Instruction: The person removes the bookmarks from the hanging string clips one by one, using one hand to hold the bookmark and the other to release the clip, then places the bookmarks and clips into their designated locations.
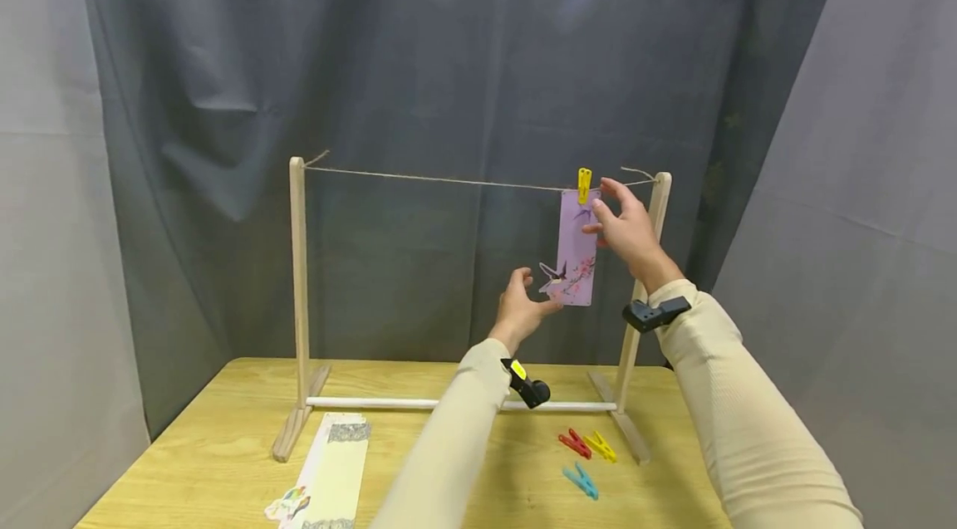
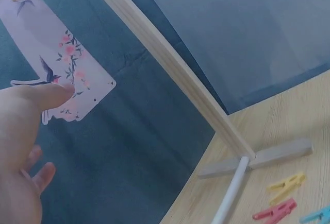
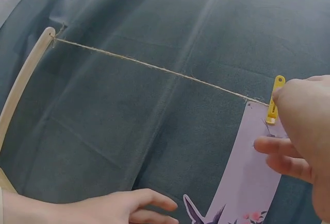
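Note:
A purple bookmark-like card [image 1: 577, 247] with a swallow and pink blossoms hangs from a twine line [image 1: 449, 179]. A yellow clothespin [image 1: 584, 185] clips its top edge to the twine. My right hand [image 1: 630, 232] is at the card's upper right, fingers loosely bent and spread, close beside the clothespin. At the lower left is my left hand [image 1: 517, 311], its thumb overlapping the card's bottom in the left wrist view. The left hand's other fingers are bent apart from the thumb, with nothing between them.
The twine spans a wooden frame [image 1: 300, 280] with a white crossbar [image 1: 374, 403]. Red [image 1: 575, 443], yellow [image 1: 601, 447] and blue [image 1: 581, 481] clothespins lie on the table [image 1: 224, 429] at right. Decorated pale cards [image 1: 336, 471] lie at left. A grey curtain [image 1: 404, 56] hangs behind.

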`<state>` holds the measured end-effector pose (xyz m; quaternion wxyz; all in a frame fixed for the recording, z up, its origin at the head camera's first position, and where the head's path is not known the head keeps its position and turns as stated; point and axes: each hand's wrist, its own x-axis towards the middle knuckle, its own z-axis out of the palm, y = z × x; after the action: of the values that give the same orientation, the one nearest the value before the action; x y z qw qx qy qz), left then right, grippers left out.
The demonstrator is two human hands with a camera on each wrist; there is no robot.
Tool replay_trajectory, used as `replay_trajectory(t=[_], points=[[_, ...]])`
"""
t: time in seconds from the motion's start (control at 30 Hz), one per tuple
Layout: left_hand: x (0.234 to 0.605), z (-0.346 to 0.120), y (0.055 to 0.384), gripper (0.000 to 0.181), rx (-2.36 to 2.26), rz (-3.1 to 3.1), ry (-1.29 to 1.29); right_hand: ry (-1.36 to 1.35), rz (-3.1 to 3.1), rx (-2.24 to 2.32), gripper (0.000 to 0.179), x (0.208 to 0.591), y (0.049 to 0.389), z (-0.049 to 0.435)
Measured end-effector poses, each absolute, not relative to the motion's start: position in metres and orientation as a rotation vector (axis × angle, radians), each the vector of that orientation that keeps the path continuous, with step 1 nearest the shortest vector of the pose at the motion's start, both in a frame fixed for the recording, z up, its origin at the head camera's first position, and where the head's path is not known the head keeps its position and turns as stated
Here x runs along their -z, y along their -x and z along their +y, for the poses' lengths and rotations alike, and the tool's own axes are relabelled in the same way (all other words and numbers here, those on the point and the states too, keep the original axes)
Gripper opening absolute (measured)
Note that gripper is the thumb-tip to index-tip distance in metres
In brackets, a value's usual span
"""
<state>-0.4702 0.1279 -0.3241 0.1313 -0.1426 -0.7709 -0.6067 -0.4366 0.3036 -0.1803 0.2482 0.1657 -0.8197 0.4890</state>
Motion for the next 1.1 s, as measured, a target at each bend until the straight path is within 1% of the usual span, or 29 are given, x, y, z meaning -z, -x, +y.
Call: replay_trajectory(t=[0.23, 0.6, 0.7, 0.93, 1.0, 1.1], points=[[0.328, 0.145, 0.467, 0.083, 1.866, -2.162, 0.417, -0.439, -2.298, -1.247, 0.064, 0.179, 0.435, 0.303], [0.329, 0.158, 0.469, 0.074, 1.848, -2.123, 0.328, -0.406, -2.328, -1.220, 0.063, 0.169, 0.435, 0.305], [0.330, 0.157, 0.470, 0.063, 1.861, -2.115, 0.360, -0.405, -2.331, -1.220, 0.062, 0.168, 0.435, 0.307], [0.337, 0.149, 0.474, 0.023, 1.970, -2.024, 0.459, -0.400, -2.316, -1.226, 0.061, 0.168, 0.437, 0.306], [0.339, 0.147, 0.474, 0.017, 2.014, -1.986, 0.484, -0.407, -2.310, -1.228, 0.061, 0.168, 0.438, 0.305], [0.340, 0.146, 0.473, 0.014, 2.085, -1.937, 0.549, -0.405, -2.310, -1.223, 0.061, 0.167, 0.440, 0.303]])
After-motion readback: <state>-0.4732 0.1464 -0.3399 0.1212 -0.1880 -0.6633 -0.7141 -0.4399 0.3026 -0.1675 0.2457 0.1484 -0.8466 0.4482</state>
